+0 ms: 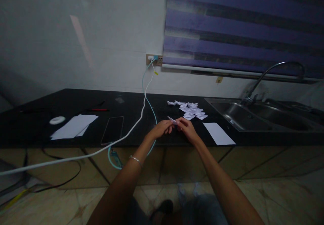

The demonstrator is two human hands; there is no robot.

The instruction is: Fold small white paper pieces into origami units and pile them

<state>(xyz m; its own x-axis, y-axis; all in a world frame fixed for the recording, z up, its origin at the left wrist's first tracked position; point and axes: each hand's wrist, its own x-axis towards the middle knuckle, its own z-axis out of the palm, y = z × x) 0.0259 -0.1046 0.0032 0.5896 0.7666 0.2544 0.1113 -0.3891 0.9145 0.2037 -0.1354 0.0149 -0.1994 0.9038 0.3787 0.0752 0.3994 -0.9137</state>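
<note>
Our left forearm (124, 188) and right forearm (217, 174) rise from the bottom of the frame, nearest the camera, and converge over the front of the dark counter (136, 138). Near the centre, our left hand (162, 129) and right hand (186, 127) meet at a small folded paper (172, 119). Both hands are mostly closed, thumbs and forefingers drawn in to pinch it; the curled lower fingers are too dim to tell apart. We seem to hold it raised and from two sides so its creases can be controlled finely.

Just beyond, right of centre, folded paper pieces (192, 109) sit clustered, probably so they keep together within easy reach. Right of our hands, a white sheet (218, 134) lies flat, its lower corner at the counter's front edge, where a sleeve or wrist could catch it. Farther right, the sink (234, 117) rim bounds our working strip.

Left of our hands, dark surface gives us some elbow room, though the white cable (86, 156) slants across it and over the phone (112, 130) end. Loose paper sheets (73, 127) overlap at the left, likely set aside from our wrists.
</note>
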